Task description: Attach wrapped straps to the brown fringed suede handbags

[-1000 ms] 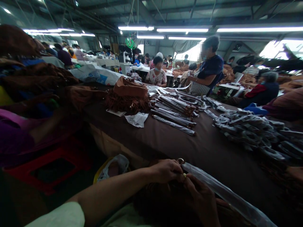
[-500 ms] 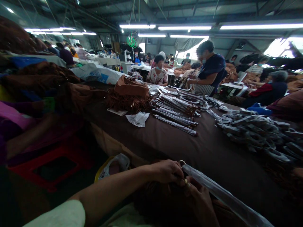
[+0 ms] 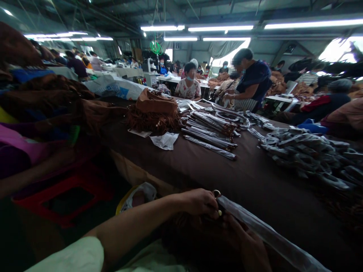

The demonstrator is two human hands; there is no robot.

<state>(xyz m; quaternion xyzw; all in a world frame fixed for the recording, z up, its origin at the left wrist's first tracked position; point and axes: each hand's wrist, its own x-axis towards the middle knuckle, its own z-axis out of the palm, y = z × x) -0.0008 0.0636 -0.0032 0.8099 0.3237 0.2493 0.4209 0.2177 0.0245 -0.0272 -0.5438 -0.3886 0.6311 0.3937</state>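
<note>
Big long brown-covered worktable (image 3: 255,189) fills the shot, with a heap of grey plastic-wrapped straps (image 3: 303,156) off to the right. Up close, the left hand (image 3: 197,202) is closed around the end of a long plastic-wrapped strap (image 3: 269,234), by a small metal ring (image 3: 217,193). The right hand (image 3: 249,247) grips near it, sitting slightly lower and further right than a moment ago.

plastic-sleeved strap (image 3: 269,234), metal ring (image 3: 217,193) at end
</note>
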